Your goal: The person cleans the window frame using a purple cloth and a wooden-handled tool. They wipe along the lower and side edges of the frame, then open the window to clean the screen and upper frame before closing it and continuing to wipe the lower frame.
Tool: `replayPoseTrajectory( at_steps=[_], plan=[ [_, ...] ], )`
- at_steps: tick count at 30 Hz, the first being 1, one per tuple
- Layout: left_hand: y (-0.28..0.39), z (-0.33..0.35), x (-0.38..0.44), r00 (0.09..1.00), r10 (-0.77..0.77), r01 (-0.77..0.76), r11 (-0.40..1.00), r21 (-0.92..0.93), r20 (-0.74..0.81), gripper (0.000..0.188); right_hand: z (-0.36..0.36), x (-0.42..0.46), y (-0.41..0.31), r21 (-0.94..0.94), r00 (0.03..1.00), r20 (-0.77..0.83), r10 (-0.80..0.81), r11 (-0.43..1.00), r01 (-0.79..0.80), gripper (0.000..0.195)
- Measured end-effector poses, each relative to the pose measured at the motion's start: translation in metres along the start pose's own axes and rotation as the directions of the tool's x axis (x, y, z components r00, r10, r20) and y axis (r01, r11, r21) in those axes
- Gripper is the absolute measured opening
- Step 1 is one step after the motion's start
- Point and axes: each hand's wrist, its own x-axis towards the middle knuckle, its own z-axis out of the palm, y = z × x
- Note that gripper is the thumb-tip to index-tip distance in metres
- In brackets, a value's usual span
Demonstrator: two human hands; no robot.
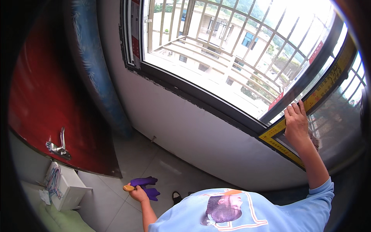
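My left hand (138,193) is low in the head view, above the tiled floor. It holds purple gloves (150,193) whose fingers hang loosely, together with a tool whose rounded orange-yellow handle end (128,188) sticks out; the rest of the tool is hidden. On the right, my right hand (296,124) is raised to the dark window sash frame (311,103), its fingers curled over the edge near the lower corner. Yellow tape with writing covers parts of this frame, and a mesh screen (336,124) lies beyond the hand.
Outside the window is a metal security grille (232,55). A dark sill (203,100) tops the pale wall (185,127). At left are a red door (66,95) with a lever handle (61,145), a blue curtain (95,66) and a small white cabinet (72,188) bearing tangled cords.
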Motion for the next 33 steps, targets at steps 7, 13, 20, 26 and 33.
replayPoseTrajectory(
  at_steps=[7,13,20,26,33],
  plan=[
    [0.023,0.011,0.024,0.993,0.102,-0.1,0.994,-0.043,0.061,0.034,-0.008,0.011,-0.086,0.27,0.986,-0.161,-0.044,0.959,0.087,0.041],
    [0.037,-0.007,0.034,0.975,0.221,-0.216,0.972,-0.095,0.036,0.035,-0.03,0.085,-0.191,0.34,0.958,-0.208,-0.195,0.904,0.258,0.047],
    [0.039,-0.068,0.03,0.983,0.164,-0.171,0.981,-0.09,-0.086,0.034,-0.06,0.252,-0.282,0.158,0.914,-0.309,-0.265,0.933,0.324,0.048],
    [0.036,-0.135,0.016,0.955,0.111,-0.088,0.992,0.092,-0.276,0.032,-0.085,0.362,-0.329,0.157,0.954,-0.219,-0.205,0.958,0.242,0.042],
    [0.024,-0.184,0.018,0.909,0.09,-0.022,0.985,0.168,-0.407,0.025,-0.087,0.443,-0.352,0.125,0.95,-0.194,-0.244,0.954,0.271,0.042]
  ],
)
